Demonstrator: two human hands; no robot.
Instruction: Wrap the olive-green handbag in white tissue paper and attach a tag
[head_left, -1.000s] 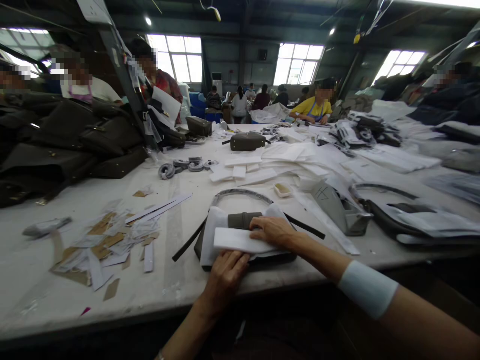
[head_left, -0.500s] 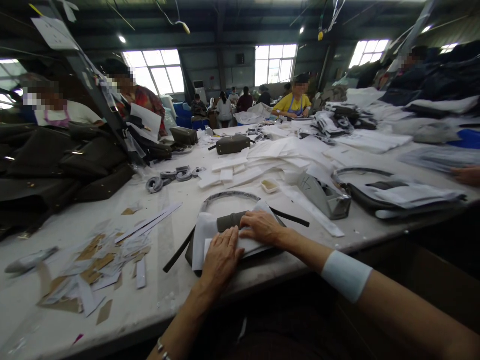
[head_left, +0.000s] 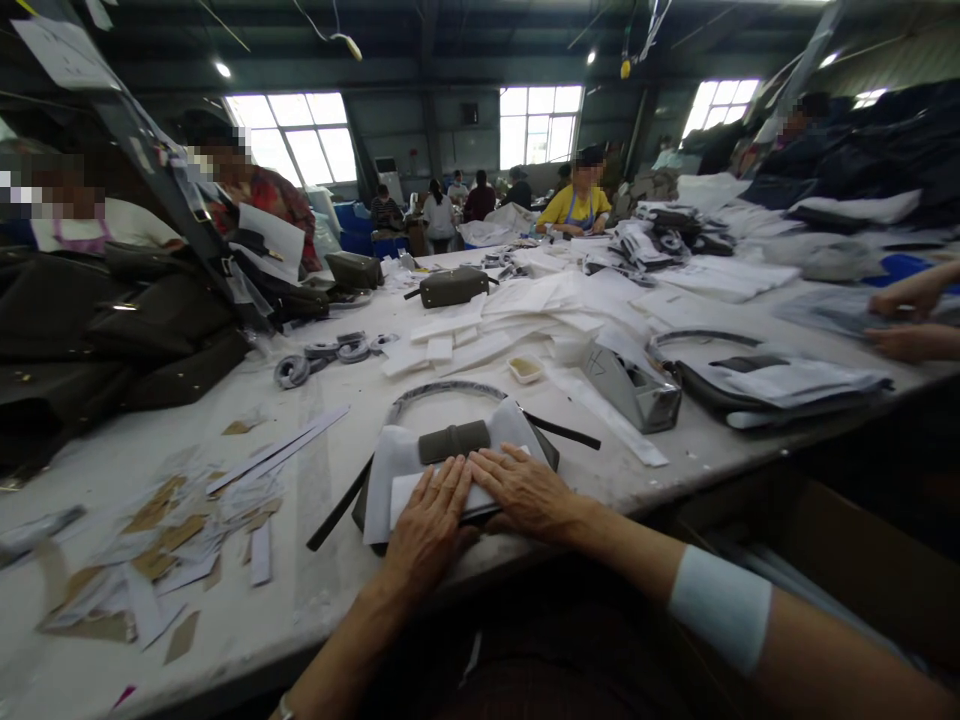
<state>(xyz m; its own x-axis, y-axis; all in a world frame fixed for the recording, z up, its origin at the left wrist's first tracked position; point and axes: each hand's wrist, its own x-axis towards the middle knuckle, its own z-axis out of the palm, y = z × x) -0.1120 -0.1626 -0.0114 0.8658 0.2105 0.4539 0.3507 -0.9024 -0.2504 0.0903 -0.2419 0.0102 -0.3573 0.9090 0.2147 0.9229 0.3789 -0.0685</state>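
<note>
And here you are, both hands down flat: your left hand [head_left: 427, 520] and your right hand [head_left: 525, 490] lie palm-down with fingers straight and close together, gripping nothing, the fingertips nearly meeting over a white strip [head_left: 405, 488]. That strip sits on the dark bag [head_left: 547, 447], flat at the near edge of the surface [head_left: 285, 620], right under your palms! Just past your fingertips, at twelve o'clock, there's a rolled dark piece [head_left: 454, 440] on a white sheet [head_left: 394, 448], and beyond it the wrapped handle [head_left: 448, 388] arches away. One dark strap [head_left: 341, 510] juts out toward eight o'clock. Look to one o'clock: a small dish [head_left: 525, 369], then a grey dispenser-like block [head_left: 637, 388]; at two, a second bag [head_left: 701, 388] under white sheets, and a co-worker's hands [head_left: 911, 315] farther off. Over at nine, paper scraps [head_left: 150, 560] lie scattered; at eleven, grey coils [head_left: 292, 371] cluster.
</note>
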